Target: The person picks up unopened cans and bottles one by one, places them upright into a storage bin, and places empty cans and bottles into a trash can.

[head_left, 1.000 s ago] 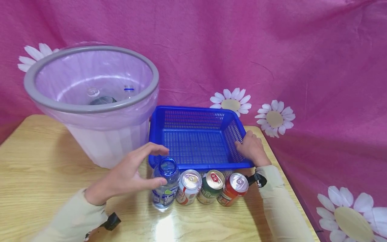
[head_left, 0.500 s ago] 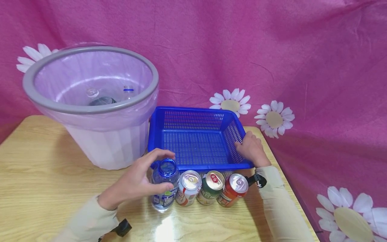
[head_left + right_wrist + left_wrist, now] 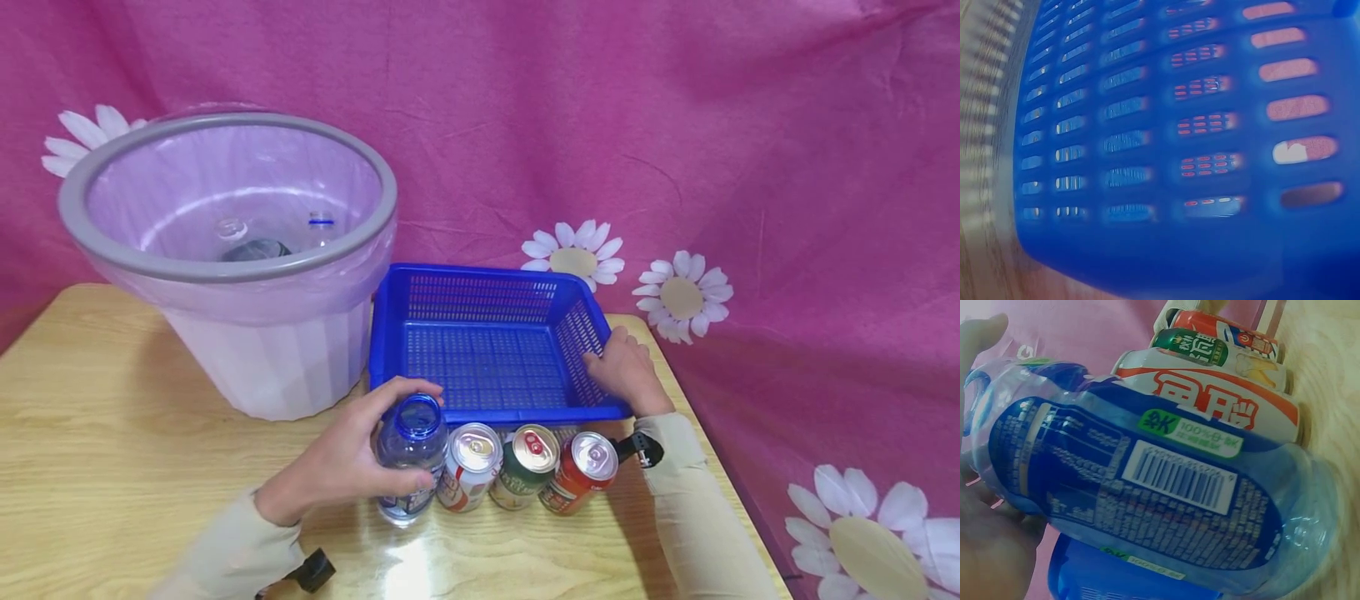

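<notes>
My left hand (image 3: pixel 360 450) is curved round a clear plastic bottle (image 3: pixel 414 437) with a blue label, thumb across its front and fingers behind its neck. The bottle stands upright and uncapped. In the left wrist view, the bottle's label (image 3: pixel 1166 481) shows its barcode, and the thumb (image 3: pixel 985 337) lies beside the shoulder. My right hand (image 3: pixel 628 367) grips the right rim of a blue perforated basket (image 3: pixel 495 414), fingers over the outside. The basket's slotted wall (image 3: pixel 1147 250) fills the right wrist view.
Right of the bottle stand a white-and-red can (image 3: pixel 471 467), a green can (image 3: pixel 527 467) and a red can (image 3: pixel 581 471). A lined bin (image 3: pixel 273 358) with bottles inside stands left of the basket. Pink flowered cloth (image 3: pixel 465 150) hangs behind the wooden table (image 3: pixel 112 450).
My left hand has moved right and closed in around the bottle, its thumb now across the front. The right hand and the basket have stayed in place.
</notes>
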`<action>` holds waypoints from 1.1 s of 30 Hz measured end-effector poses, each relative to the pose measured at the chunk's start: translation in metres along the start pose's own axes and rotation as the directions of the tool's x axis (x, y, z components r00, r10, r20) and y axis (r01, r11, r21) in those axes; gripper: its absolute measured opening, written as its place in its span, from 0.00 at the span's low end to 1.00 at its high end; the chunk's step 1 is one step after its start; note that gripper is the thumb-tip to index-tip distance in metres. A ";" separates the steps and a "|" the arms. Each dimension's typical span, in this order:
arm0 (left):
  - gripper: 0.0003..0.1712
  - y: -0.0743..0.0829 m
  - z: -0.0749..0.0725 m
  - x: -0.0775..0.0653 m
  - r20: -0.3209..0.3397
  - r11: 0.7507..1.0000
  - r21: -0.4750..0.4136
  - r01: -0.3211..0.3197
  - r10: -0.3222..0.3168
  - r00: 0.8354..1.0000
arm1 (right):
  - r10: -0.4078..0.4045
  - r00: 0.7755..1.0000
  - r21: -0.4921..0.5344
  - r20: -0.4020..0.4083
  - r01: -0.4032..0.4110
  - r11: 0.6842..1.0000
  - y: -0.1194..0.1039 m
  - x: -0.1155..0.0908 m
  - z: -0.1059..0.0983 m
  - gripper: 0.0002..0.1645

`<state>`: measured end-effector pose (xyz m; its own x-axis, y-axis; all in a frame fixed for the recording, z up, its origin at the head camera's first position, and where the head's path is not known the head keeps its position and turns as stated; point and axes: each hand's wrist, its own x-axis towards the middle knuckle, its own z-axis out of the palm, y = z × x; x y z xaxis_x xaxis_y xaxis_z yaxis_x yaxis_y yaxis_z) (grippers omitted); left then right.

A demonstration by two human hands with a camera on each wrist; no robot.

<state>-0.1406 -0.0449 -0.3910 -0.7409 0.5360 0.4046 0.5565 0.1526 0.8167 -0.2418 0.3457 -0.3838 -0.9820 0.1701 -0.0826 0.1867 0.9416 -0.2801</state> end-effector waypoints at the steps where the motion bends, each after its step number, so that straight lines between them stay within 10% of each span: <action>1: 0.47 0.000 0.001 0.000 0.004 1.000 -0.015 0.010 -0.010 1.000 | 0.000 1.000 0.002 0.000 0.000 1.000 0.000 0.000 0.000 0.36; 33: 0.36 -0.009 0.018 -0.004 -0.032 0.985 -0.170 -0.025 0.020 0.999 | 0.000 1.000 -0.018 -0.016 0.000 1.000 -0.001 0.001 0.001 0.34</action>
<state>-0.1359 -0.0331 -0.4078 -0.7411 0.5124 0.4338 0.5028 -0.0046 0.8644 -0.2427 0.3449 -0.3844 -0.9823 0.1747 -0.0678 0.1865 0.9465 -0.2633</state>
